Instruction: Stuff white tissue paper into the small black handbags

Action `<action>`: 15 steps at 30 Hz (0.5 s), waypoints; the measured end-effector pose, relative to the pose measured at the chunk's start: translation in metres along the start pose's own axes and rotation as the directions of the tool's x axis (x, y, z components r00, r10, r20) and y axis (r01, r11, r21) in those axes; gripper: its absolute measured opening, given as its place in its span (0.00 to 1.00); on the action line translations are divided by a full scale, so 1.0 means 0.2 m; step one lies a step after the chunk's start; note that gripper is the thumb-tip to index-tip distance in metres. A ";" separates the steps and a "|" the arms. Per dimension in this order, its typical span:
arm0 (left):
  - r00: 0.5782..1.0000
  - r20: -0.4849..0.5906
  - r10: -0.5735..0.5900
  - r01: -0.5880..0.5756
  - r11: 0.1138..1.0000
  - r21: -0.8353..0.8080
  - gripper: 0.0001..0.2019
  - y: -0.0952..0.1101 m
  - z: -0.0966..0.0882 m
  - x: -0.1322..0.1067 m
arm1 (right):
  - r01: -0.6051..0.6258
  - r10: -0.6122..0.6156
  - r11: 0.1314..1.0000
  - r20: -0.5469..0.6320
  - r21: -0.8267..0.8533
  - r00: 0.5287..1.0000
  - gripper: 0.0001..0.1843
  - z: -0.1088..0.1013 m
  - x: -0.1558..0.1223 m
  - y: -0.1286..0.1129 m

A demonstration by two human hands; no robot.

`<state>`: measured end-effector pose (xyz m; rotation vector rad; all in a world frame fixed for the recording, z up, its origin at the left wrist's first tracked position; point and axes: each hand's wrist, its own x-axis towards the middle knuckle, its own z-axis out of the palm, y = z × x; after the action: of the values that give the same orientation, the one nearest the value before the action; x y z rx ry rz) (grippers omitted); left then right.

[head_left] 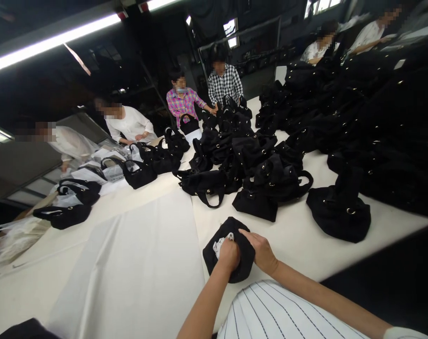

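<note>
A small black fabric bag [214, 247] lies on the white table [146, 263] right in front of me. White crumpled paper [221, 243] shows in its mouth. My left hand [230, 254] is a fist pressed into the bag's opening, on the paper. My right hand [261, 249] grips the bag's right rim, fingers curled over the black cloth. Both forearms reach in from the bottom edge, above my striped white top.
Several black handbags [249, 165] are heaped across the table's middle and a large pile [376, 117] fills the right. Sheets of white paper [139, 254] lie to my left. Several people sit along the far and left sides with bags and white stuffing [111, 165].
</note>
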<state>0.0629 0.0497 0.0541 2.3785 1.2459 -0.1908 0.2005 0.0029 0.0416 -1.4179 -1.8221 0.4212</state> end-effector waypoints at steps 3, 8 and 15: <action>0.999 -0.037 0.040 -0.039 0.999 0.033 0.14 -0.04 -0.02 -0.07 | -0.010 0.008 0.996 -0.023 -0.084 1.000 0.23 -0.03 0.01 -0.02; 0.998 -0.056 0.016 -0.016 1.000 -0.002 0.18 -0.04 0.02 -0.11 | -0.094 0.087 0.992 -0.081 -0.088 0.993 0.27 0.00 0.02 -0.08; 0.978 -0.121 -0.170 0.172 0.985 0.006 0.12 0.01 -0.09 0.05 | -0.067 0.064 0.994 -0.043 -0.090 0.997 0.30 0.22 0.01 0.06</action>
<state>0.0697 0.0641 0.0677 2.3261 1.5122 -0.1123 0.1756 0.0168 0.0046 -1.5414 -1.7865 0.3434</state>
